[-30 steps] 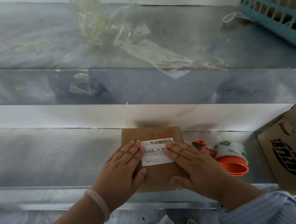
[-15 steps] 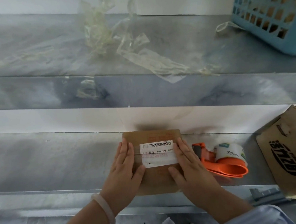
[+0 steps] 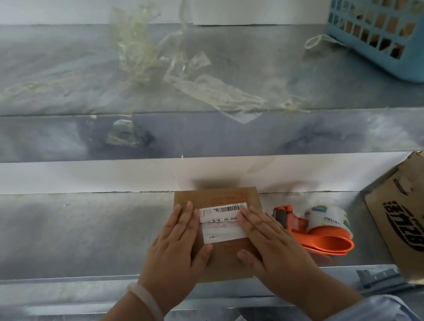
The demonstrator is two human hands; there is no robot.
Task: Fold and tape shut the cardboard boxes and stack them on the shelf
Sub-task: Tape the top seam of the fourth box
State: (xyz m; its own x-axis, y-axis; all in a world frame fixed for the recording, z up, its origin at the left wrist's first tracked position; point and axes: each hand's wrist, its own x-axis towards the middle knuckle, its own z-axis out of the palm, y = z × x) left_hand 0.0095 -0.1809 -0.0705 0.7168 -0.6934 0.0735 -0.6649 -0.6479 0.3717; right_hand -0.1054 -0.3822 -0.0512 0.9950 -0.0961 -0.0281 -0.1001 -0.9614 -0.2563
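change: since half a second ago your right hand (image 3: pixel 266 239) has slid its fingertips onto the label (image 3: pixel 220 226); your left hand (image 3: pixel 179 243) has stayed put.
hands: both flat, fingers straight, pressing the box top.
writing: a barcode, then roughly "14-j06"; the tape roll (image 3: pixel 329 217) reads "deli".
box (image 3: pixel 225 259): under and between your palms, on the shelf (image 3: pixel 73 232); tape roll just right of your right hand.

One wide camera on my head, looking forward and steeply down, close over my hands (image 3: pixel 231 241) on the lower shelf (image 3: pixel 73 235), upper shelf (image 3: pixel 49 71) beyond
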